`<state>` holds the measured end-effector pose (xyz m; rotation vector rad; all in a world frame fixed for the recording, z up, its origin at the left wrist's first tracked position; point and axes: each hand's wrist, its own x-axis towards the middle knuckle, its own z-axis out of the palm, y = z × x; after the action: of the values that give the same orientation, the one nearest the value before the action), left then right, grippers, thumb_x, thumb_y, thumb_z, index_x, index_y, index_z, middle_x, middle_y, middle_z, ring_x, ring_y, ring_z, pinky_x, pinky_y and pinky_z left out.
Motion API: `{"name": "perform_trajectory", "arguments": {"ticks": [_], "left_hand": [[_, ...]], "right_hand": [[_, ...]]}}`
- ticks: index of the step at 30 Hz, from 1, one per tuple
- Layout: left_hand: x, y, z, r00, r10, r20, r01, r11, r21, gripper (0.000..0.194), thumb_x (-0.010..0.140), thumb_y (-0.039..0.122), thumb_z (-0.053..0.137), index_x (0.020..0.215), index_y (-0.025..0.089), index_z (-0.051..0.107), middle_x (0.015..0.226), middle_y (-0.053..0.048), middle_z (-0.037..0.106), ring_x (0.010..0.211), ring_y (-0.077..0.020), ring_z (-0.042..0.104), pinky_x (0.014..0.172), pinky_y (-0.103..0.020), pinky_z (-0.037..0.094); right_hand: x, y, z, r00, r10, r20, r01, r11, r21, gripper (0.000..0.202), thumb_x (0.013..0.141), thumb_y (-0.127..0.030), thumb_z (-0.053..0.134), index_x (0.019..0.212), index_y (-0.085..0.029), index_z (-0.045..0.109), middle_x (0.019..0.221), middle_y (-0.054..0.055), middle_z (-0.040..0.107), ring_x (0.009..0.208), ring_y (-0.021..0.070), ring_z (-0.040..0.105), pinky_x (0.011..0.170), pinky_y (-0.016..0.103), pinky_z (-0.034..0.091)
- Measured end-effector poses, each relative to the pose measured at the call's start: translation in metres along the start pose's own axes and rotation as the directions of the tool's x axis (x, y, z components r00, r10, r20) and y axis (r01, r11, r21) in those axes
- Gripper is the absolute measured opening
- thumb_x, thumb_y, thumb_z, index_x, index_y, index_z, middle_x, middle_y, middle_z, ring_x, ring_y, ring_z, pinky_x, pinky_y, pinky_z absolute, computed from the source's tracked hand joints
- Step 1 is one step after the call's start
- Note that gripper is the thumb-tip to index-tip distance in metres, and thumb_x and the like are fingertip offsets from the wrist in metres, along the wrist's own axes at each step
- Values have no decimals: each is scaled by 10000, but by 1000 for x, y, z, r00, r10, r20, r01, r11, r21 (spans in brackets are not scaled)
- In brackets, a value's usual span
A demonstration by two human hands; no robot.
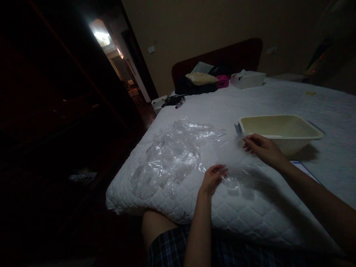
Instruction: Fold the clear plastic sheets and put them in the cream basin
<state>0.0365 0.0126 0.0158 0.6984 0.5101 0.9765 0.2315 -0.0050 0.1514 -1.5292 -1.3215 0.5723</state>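
Note:
A thin clear plastic bag [232,157] stretches between my two hands over the white quilted bed. My left hand [213,178] is closed on its near left edge, with the fingers curled. Higher and to the right, my right hand [260,146] pinches the bag's other side, in front of the cream basin [280,128]. A wide heap of crumpled clear plastic [172,154] lies on the bed to the left of my hands. Another piece of clear plastic [233,185] lies just right of my left hand.
A phone [304,170] lies under my right forearm, partly hidden. Toward the headboard [217,55] are a white box [248,79], a beige pillow [201,78] and a rolled magenta cloth [222,81]. Small dark items [174,101] sit at the far left bed edge.

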Motion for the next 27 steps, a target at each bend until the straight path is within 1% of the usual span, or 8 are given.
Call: {"name": "perform_trajectory", "arguments": {"ticks": [3,6,9,12,15,18,20,27], "left_hand": [[0,1,-1,1000,-5,-29,4,1000,-11,367,518,54,677,869,141,615,933,-81,673,800,-197,655,697,-268,465],[-2,2,-2,996,2,-86,-4,1000,-18,312,512,63,647,811,135,597,841,-49,667,662,-157,645,530,-205,431],[-7,3,-2,994,-1,-106,2,1000,8,274,508,88,637,773,130,580,829,-52,659,609,-152,626,456,-194,400],[-12,4,-2,985,32,-168,-32,999,5,234,510,119,627,734,135,562,748,-36,644,542,-126,587,446,-192,387],[-13,3,-2,979,68,-194,-76,997,-33,167,551,172,608,706,133,561,699,-34,625,545,-113,570,479,-199,393],[-11,5,0,982,84,-171,-93,995,-46,182,616,277,597,716,125,584,716,-62,627,621,-155,593,548,-253,435],[-11,9,3,984,75,-162,-85,995,-54,241,645,346,586,741,125,601,735,-72,630,672,-183,602,607,-298,459],[-20,42,30,996,20,83,-18,999,-34,463,740,585,493,808,148,629,838,-89,656,842,-222,616,816,-366,444]], "right_hand": [[-7,-12,-2,990,-128,-68,111,972,-206,227,816,-385,473,861,-185,571,713,57,621,635,171,590,604,293,459],[-13,-18,-3,944,-326,-57,269,856,-441,219,837,-343,438,866,-177,577,812,91,633,708,206,596,661,328,451],[-19,-21,-5,903,-428,-45,342,777,-528,255,847,-346,414,872,-163,590,856,110,622,742,226,582,686,350,439],[-24,-31,-11,914,-361,-186,269,881,-389,251,835,-371,442,865,-183,606,811,71,614,698,195,563,635,318,430],[-29,-48,-22,934,-171,-314,154,985,-79,224,781,-406,531,870,-221,619,748,19,588,583,134,503,509,255,384],[-35,-63,-34,976,-16,-218,65,973,220,267,683,-419,649,890,-252,626,725,-7,563,509,90,439,422,210,330],[-41,-68,-40,992,29,-125,14,944,330,321,621,-420,705,895,-270,631,718,-13,562,494,82,431,393,196,316],[-48,-69,-39,999,21,-24,-12,945,326,320,605,-437,725,851,-249,643,606,-26,535,455,80,426,375,198,320]]}}
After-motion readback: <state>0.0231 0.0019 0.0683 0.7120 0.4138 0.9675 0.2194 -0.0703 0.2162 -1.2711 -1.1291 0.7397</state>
